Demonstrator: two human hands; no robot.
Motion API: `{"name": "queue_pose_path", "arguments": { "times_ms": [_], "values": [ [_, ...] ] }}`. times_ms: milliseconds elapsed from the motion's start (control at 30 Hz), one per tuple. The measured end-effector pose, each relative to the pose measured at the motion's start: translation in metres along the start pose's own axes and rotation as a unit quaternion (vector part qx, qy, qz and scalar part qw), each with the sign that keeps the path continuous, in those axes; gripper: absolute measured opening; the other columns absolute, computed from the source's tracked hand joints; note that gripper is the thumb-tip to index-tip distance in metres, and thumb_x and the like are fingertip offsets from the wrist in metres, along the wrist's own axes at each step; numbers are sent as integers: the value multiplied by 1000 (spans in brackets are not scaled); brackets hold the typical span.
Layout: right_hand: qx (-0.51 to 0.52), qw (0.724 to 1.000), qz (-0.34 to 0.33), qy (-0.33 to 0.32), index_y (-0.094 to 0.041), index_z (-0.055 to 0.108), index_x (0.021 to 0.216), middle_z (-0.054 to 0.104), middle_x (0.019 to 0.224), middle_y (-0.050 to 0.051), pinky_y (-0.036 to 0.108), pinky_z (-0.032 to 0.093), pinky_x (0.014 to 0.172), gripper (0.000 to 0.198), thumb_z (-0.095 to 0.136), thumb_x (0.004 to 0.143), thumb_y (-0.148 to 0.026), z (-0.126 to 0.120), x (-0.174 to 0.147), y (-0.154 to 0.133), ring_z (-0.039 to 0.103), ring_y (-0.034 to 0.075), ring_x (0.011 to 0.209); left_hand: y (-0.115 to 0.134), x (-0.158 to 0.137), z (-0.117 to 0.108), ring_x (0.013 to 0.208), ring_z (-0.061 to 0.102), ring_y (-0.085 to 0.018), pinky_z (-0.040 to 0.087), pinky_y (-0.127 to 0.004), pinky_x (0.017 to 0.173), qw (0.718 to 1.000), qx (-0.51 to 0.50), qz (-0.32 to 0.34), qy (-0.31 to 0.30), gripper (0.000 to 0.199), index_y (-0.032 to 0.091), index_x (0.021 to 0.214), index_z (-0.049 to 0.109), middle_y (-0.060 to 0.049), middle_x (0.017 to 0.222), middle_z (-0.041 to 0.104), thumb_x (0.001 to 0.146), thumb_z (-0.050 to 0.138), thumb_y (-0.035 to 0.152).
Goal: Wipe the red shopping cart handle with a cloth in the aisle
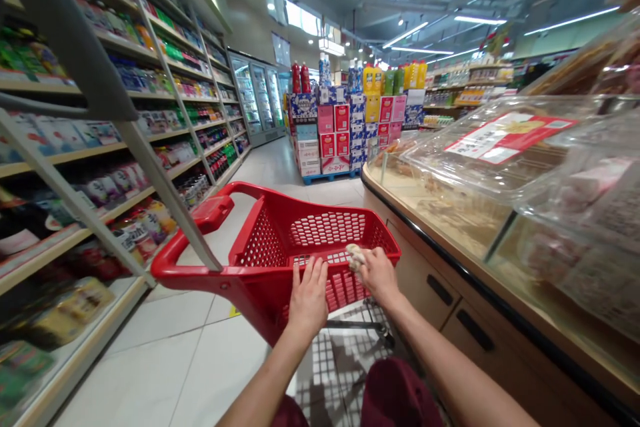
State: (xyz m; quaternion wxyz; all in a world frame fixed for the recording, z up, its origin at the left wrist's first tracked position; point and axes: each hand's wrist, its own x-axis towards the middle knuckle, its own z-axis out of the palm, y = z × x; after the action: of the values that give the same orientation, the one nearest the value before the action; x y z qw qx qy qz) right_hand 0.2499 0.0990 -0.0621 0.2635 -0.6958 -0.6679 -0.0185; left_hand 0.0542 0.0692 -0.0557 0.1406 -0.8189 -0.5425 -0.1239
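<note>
From the wearer's head view, I see a red plastic shopping cart (270,273) standing crosswise just ahead of the person, its basket walls pierced with holes. The left hand (309,297) lies over its near rim, fingers extended and slightly spread. To the right, the right hand (379,275) pinches a crumpled pale cloth (355,257) at that same rim; whether the cloth touches the plastic I cannot tell. A grey handle (80,40) on metal bars rises from the cart's left end and cuts across the view of the drink shelves (175,97) lining the left side. Close on the right, a wood-fronted counter (423,273) hems the cart in, with black drawer pulls (475,329) facing the aisle. Clear plastic food containers (480,163) sit on it, the nearer ones looming large and blurred; one bears a red-and-white label (505,137). Farther off, stacked drink cartons (335,130) on a blue pallet (330,178) block the middle of the aisle, topped by yellow and green bottles (373,80). Glass-doored refrigerators (257,97) stand at the far left, beyond the pale tiled floor (145,367).
</note>
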Motion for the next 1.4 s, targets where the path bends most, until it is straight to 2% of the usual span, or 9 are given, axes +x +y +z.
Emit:
{"name": "queue_pose_path", "arguments": {
  "times_ms": [100,267,533,667,867,967,1167,1333,1400],
  "values": [
    [9,999,-43,-1,-27,57,106,51,88,1,23,33,66,32,48,76,-20,0,-3,-10,48,12,73,-1,-1,0,128,22,-22,8,-48,107,1000,-1,9,-2,54,12,129,34,-7,136,36,75,36,18],
    [-56,992,108,30,-20,62,92,52,87,6,27,33,65,22,45,77,-21,-9,6,29,47,17,76,0,-3,3,130,18,-23,9,-49,107,1000,6,15,0,56,12,130,30,-7,138,31,75,36,20],
    [36,981,-167,88,-20,48,120,55,111,8,31,34,83,40,42,81,-16,18,-7,-37,47,19,99,0,-3,3,130,18,-23,10,-48,106,999,33,21,-1,59,15,132,28,-6,138,32,74,37,19],
    [-2,971,-229,65,-26,45,123,48,124,6,38,28,92,41,45,82,-21,18,-10,-29,41,21,109,0,-3,4,130,18,-23,9,-48,107,999,38,11,1,57,16,131,29,-5,138,32,75,36,20],
    [-22,997,-55,59,-18,53,115,53,118,8,35,35,87,40,39,79,-10,11,2,55,46,21,106,1,-4,5,130,17,-22,8,-46,107,1000,16,9,-8,58,14,131,29,-5,139,31,75,37,20],
    [-3,995,-33,95,-17,53,114,54,118,8,36,35,90,40,38,78,-10,23,-2,43,45,20,110,3,-4,5,130,18,-23,7,-47,107,1000,7,1,-9,57,13,131,29,-5,139,31,75,37,21],
    [12,981,-178,82,-21,48,121,46,127,7,42,27,98,47,39,77,-8,32,-17,-6,37,20,118,0,-6,1,131,14,-22,7,-47,107,999,32,15,-11,59,12,132,28,-6,139,31,74,38,22],
    [-25,995,25,90,-18,51,117,46,127,10,48,29,95,46,36,74,-8,21,-11,40,40,23,116,-1,-7,1,131,13,-23,5,-47,107,999,26,18,-11,61,12,132,26,-6,141,27,74,38,23],
    [-23,994,15,103,-15,49,119,42,130,13,46,30,95,46,36,75,-8,25,-17,31,34,24,121,1,-6,1,131,13,-24,5,-48,107,1000,22,16,-14,62,12,132,26,-7,140,28,73,39,24]
  ]
}}
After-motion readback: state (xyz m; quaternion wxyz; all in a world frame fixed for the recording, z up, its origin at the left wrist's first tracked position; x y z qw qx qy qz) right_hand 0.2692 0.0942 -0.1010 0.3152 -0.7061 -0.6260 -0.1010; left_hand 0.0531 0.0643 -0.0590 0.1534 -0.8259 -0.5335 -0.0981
